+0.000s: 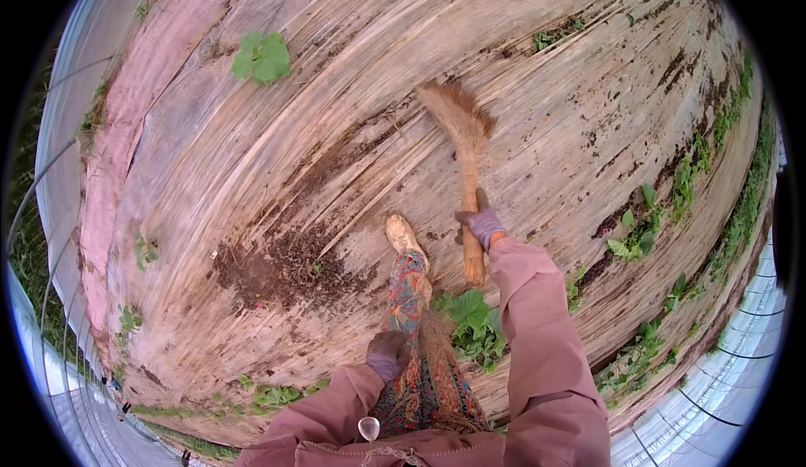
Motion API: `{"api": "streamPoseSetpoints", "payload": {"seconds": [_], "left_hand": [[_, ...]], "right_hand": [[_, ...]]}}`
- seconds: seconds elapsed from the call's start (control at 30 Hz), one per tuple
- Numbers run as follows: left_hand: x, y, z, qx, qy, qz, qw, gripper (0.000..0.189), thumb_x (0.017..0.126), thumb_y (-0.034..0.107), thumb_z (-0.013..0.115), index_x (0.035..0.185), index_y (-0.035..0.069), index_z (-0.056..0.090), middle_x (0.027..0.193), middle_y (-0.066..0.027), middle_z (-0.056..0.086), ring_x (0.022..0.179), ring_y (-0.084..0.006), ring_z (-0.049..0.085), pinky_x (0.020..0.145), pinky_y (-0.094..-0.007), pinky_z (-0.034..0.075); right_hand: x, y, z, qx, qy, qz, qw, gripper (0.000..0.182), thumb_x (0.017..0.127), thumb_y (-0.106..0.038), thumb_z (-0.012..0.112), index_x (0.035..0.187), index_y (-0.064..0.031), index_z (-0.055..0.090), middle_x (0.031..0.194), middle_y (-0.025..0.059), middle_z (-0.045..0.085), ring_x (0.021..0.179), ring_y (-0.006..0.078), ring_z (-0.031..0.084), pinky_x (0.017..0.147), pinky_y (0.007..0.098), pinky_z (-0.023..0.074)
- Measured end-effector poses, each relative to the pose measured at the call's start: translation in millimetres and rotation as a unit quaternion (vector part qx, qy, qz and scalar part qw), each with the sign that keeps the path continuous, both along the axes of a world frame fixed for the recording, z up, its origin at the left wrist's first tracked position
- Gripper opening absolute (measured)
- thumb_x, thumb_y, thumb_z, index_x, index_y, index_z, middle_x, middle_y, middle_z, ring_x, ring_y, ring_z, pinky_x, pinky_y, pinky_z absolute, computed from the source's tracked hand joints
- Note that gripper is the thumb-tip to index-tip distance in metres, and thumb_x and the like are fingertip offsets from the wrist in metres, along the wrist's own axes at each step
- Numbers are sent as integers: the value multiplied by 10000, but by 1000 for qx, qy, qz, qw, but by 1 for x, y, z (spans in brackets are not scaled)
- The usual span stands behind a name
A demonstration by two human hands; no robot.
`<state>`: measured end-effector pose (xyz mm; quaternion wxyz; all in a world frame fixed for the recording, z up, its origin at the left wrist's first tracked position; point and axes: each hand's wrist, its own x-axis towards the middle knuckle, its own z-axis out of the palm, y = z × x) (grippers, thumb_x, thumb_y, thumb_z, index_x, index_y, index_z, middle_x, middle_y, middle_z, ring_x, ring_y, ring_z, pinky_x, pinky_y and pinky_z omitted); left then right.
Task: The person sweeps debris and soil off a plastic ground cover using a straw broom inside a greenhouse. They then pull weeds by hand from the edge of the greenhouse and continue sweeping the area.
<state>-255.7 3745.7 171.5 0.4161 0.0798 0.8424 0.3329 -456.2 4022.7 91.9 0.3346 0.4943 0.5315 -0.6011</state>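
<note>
My gloved right hand [482,220] grips the handle of a straw hand broom [465,133] below its middle. The broom points away from me, with its bristles fanned out over plastic ground sheeting [352,32]; whether the tips touch the sheet I cannot tell. My left hand [388,355], also gloved, rests on my patterned trouser leg around the knee and holds no object that I can see. A heap of dark dry debris [296,265] lies on the sheeting to the left of my forward shoe [402,234].
A leafy green plant [471,321] grows just right of my legs. Another broad-leaved plant [261,57] stands at the upper left. More plants [636,234] and dark scattered litter line the right side. Curved hoops and plastic film [737,341] bound the sides.
</note>
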Motion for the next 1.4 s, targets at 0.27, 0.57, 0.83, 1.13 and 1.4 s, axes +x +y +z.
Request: {"api": "streamPoseSetpoints", "payload": {"seconds": [0.27, 0.57, 0.83, 1.13, 1.4], "left_hand": [[-43, -2, 11, -45, -27, 20, 998, 292, 749, 241, 519, 989, 85, 577, 1015, -138, 560, 945, -347, 496, 839, -434, 390], [-66, 23, 4, -47, -32, 26, 998, 287, 754, 246, 499, 963, 69, 586, 996, -143, 566, 945, -344, 496, 851, -419, 376], [-98, 73, 5, -94, -47, 106, 989, 294, 751, 269, 499, 966, 88, 587, 1000, -141, 564, 953, -347, 492, 864, -420, 371], [-84, 172, -5, -172, -96, 36, 980, 282, 749, 296, 498, 942, 116, 597, 991, -109, 572, 977, -339, 483, 877, -442, 361], [-87, 197, 15, -200, -136, 96, 966, 311, 770, 353, 475, 964, 150, 610, 1006, -94, 573, 978, -350, 478, 899, -436, 343]], "right_hand": [[67, -25, 95, -109, 32, -104, 988, 864, 656, -12, 644, 1354, -193, 167, 862, 97, 526, 623, 194, 535, 481, 334, 503], [-42, 119, 94, 62, 104, -280, 952, 681, 732, -9, 559, 1294, -160, 205, 736, 121, 484, 486, 216, 500, 385, 319, 444], [-188, 306, 51, 306, 178, -170, 920, 768, 655, -12, 622, 1282, -153, 202, 836, 135, 498, 506, 275, 529, 391, 380, 470], [-219, 401, 22, 203, 40, 20, 978, 871, 658, -7, 638, 1342, -203, 136, 800, 118, 513, 531, 233, 517, 394, 384, 461], [-119, 391, 170, 59, 76, 31, 995, 783, 669, 43, 605, 1337, -170, 256, 896, 124, 537, 512, 186, 531, 408, 304, 473]]}}
